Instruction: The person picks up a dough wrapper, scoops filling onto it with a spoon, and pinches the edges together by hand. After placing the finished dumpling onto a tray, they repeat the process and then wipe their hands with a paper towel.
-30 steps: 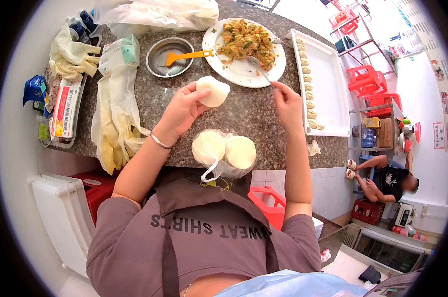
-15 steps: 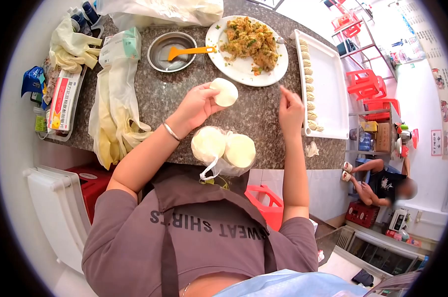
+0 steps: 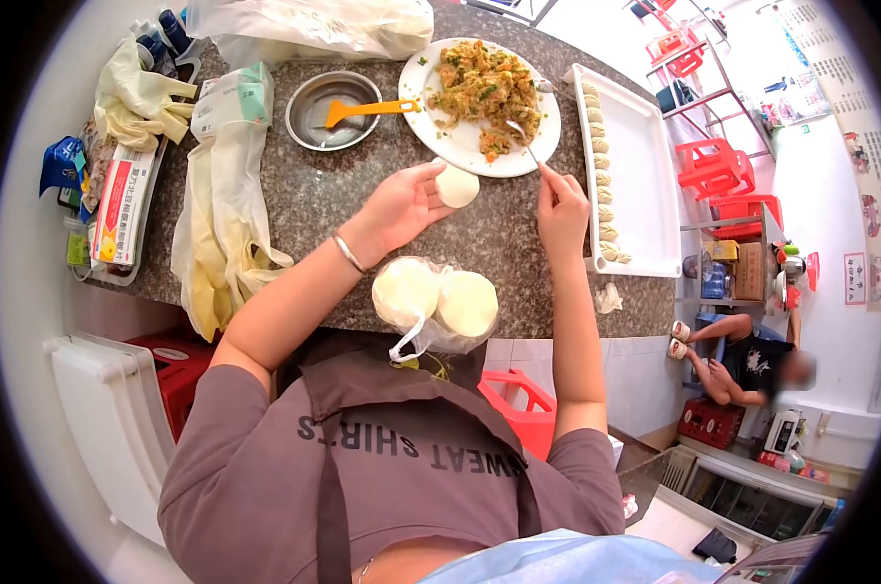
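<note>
In my left hand a round white dumpling wrapper rests across the fingers, just below the plate. My right hand grips the thin handle of a metal spoon, whose bowl touches the minced filling on the white oval plate. Two stacks of wrappers in a clear plastic bag lie near the counter edge, between my forearms. To the right, a white tray has a row of pleated dumplings along its left side.
A steel bowl with an orange-handled brush stands left of the plate. Plastic gloves hang over the counter's front edge from a box. A crumpled scrap lies below the tray. Another person sits at the right.
My right hand has taken hold of the spoon, its bowl now at the filling. My left hand's fingers have straightened out beneath the wrapper.
</note>
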Demonstrator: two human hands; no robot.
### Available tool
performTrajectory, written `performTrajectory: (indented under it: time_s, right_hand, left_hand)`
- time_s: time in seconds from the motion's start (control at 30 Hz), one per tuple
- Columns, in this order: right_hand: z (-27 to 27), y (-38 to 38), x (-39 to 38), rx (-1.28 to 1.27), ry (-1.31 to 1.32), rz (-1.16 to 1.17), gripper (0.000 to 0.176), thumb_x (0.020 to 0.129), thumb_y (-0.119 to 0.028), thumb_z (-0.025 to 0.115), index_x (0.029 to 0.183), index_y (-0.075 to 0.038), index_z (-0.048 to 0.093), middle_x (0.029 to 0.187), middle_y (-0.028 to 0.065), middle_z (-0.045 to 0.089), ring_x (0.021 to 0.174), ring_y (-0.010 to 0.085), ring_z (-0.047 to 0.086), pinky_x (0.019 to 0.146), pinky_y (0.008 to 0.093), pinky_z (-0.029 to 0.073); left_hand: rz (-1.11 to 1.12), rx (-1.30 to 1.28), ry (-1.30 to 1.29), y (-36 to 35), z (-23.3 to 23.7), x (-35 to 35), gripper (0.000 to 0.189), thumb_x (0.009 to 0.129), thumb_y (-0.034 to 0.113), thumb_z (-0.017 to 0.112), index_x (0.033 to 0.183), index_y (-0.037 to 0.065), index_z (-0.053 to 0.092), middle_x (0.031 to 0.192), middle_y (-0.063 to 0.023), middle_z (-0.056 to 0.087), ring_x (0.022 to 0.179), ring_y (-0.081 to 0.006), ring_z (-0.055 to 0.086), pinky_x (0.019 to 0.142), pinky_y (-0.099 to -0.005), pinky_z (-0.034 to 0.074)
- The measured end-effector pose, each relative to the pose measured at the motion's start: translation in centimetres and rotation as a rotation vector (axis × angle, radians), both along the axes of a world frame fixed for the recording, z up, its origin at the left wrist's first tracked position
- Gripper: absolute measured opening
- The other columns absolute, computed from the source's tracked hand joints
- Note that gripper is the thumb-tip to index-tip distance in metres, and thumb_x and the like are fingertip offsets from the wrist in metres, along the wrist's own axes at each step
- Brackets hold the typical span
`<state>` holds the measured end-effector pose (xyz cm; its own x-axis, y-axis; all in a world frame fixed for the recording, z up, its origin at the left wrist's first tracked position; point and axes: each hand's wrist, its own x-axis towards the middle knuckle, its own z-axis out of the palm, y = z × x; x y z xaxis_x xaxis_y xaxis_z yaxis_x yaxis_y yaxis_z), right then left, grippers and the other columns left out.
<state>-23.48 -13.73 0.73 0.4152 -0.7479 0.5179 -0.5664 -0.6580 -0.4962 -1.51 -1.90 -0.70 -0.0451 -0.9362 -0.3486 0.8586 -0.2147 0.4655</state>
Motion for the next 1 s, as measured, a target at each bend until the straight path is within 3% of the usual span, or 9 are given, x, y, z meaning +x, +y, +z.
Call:
performTrajectory:
  time_s: [0.13,0.2,0.23,0.43,0.53,0.6,0.7,0.83,1.0]
  right_hand:
    - [-0.5,0.9,-0.1,0.07,0.081,0.036,0.025,0.09,-0.002,0.058,0.113,-0.003,0.068,0.068,0.0074,0.05,0.057,0.0149,0.046,0.054,0.0291,0.038]
    - [0.2,2.3,0.1,0.242,0.015,0.069,0.025,0.09,-0.002,0.058,0.113,-0.002,0.068,0.068,0.0041,0.049,0.058,0.0118,0.044,0.054,0.027,0.037]
    - [0.3,3.1,0.3,0.264,-0.005,0.081,0.022,0.089,-0.001,0.059,0.109,-0.001,0.069,0.068,0.0087,0.051,0.056,0.0155,0.048,0.053,0.0298,0.039]
    - [0.7,6.6,0.6,0.338,-0.032,0.162,0.025,0.088,0.001,0.059,0.111,-0.001,0.068,0.067,0.0063,0.05,0.057,0.0128,0.047,0.053,0.0273,0.039]
    - [1.1,6.9,0.1,0.326,0.006,0.205,0.025,0.089,0.001,0.058,0.112,-0.001,0.068,0.068,0.0038,0.051,0.058,0.0099,0.046,0.053,0.0262,0.038]
    - [1.1,6.9,-0.2,0.574,-0.168,0.145,0.025,0.089,0.001,0.058,0.113,-0.002,0.067,0.069,0.0031,0.051,0.059,0.0083,0.045,0.054,0.0254,0.038]
    - [-0.1,6.4,0.1,0.652,-0.243,0.123,0.025,0.091,-0.001,0.058,0.114,-0.002,0.067,0.072,0.0025,0.054,0.061,0.0065,0.045,0.055,0.0232,0.038]
    - [-1.2,3.6,0.4,0.445,-0.177,0.034,0.024,0.094,-0.005,0.056,0.115,0.0,0.067,0.078,-0.002,0.057,0.064,0.0036,0.044,0.056,0.0199,0.037]
    - [-0.4,4.0,0.4,0.596,-0.296,0.066,0.026,0.095,-0.006,0.056,0.118,-0.002,0.066,0.073,-0.0082,0.052,0.059,-0.0001,0.036,0.051,0.0181,0.028]
  left_hand:
    - [0.004,-0.054,0.112,-0.1,-0.1,0.2,0.036,0.1,0.023,0.046,0.127,0.0,0.049,0.125,-0.0161,0.059,0.116,-0.0269,0.058,0.102,-0.042,0.044]
    - [0.002,-0.113,0.187,-0.1,-0.1,0.0,0.038,0.1,0.025,0.046,0.13,0.0,0.046,0.128,-0.0164,0.057,0.12,-0.027,0.055,0.104,-0.0427,0.042]
    - [-0.004,-0.133,0.215,-0.1,-0.1,0.0,0.041,0.101,0.026,0.045,0.133,0.001,0.043,0.13,-0.0161,0.055,0.122,-0.028,0.053,0.107,-0.0433,0.04]
    - [0.08,-0.171,0.303,0.0,1.0,0.2,0.045,0.102,0.027,0.044,0.134,-0.003,0.039,0.131,-0.0176,0.052,0.121,-0.03,0.053,0.108,-0.0433,0.04]
    - [0.158,-0.132,0.193,0.1,1.2,0.1,0.044,0.102,0.026,0.044,0.133,-0.005,0.039,0.129,-0.0186,0.052,0.121,-0.029,0.053,0.106,-0.0417,0.043]
    - [0.154,-0.144,0.18,0.1,0.7,0.2,0.044,0.102,0.025,0.044,0.133,-0.005,0.039,0.129,-0.0185,0.053,0.121,-0.0286,0.054,0.105,-0.0411,0.044]
    - [0.16,-0.153,0.174,0.2,0.5,0.1,0.043,0.101,0.025,0.045,0.132,-0.004,0.04,0.128,-0.0184,0.054,0.12,-0.0283,0.055,0.104,-0.0405,0.045]
    - [0.162,-0.127,0.175,0.2,0.8,0.1,0.042,0.101,0.025,0.046,0.131,-0.004,0.043,0.127,-0.0183,0.054,0.119,-0.028,0.056,0.103,-0.0415,0.046]
    - [0.116,-0.061,0.114,0.6,0.2,0.6,0.042,0.1,0.025,0.047,0.131,-0.003,0.044,0.126,-0.0186,0.055,0.117,-0.0278,0.057,0.101,-0.0428,0.048]
